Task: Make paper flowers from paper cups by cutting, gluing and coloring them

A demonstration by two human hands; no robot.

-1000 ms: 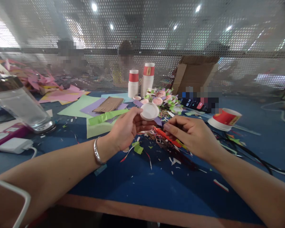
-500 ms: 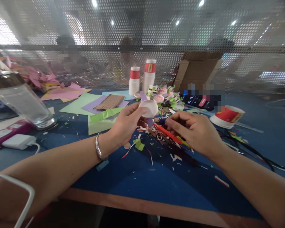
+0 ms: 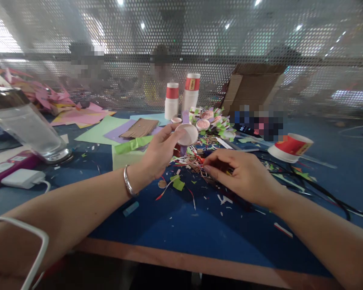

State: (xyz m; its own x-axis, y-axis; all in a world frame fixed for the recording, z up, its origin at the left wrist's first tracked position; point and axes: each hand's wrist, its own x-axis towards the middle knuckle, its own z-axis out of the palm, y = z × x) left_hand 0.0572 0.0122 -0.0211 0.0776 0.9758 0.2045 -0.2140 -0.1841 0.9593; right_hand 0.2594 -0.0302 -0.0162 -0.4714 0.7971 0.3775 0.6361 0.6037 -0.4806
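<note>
My left hand (image 3: 161,151) pinches a shallow white paper cup base (image 3: 188,135) between thumb and fingers. Purple paper strips (image 3: 185,117) stick out above and below it. To the right, my right hand (image 3: 240,173) is closed low over the paper scraps, thumb and fingertips at the end of an orange-red pen-like stick (image 3: 202,160); its remaining length is hidden by the hand. Behind both hands stands a cluster of small round paper pieces (image 3: 206,121) with green and purple strips. Paper scraps (image 3: 178,183) lie scattered beneath and between the hands.
Two stacks of paper cups (image 3: 191,94) stand at the back. A tipped red-and-white cup (image 3: 293,147) and black cables (image 3: 326,195) are at right. Coloured paper sheets (image 3: 93,131), cardboard (image 3: 140,128), a glass tumbler (image 3: 33,125) and a purple power strip (image 3: 16,167) occupy the left.
My right hand has moved left and slightly down over the orange-red stick, which now shows only its end. My left hand has tilted the cup base and shifted it slightly left.
</note>
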